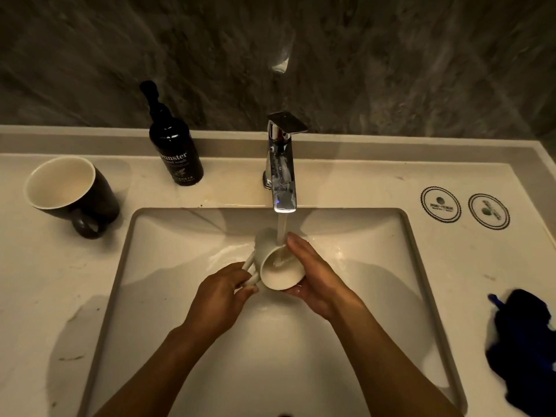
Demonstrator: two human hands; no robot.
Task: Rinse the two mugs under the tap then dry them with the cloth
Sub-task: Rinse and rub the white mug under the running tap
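Note:
A white mug [278, 270] is held over the sink basin [168, 254], tilted with its mouth toward me, and water from the chrome tap [281, 167] runs into it. My left hand [221, 293] grips the mug's handle. My right hand [313, 275] cups the mug's right side and underside. A black mug [70, 194] with a white inside stands upright on the counter at the left. A dark blue cloth [523, 347] lies crumpled on the counter at the right edge.
A black hand wash bottle [176, 149] stands behind the basin, left of the tap. Two round printed coasters [464, 207] lie on the counter at the right. A dark stone wall rises behind the counter.

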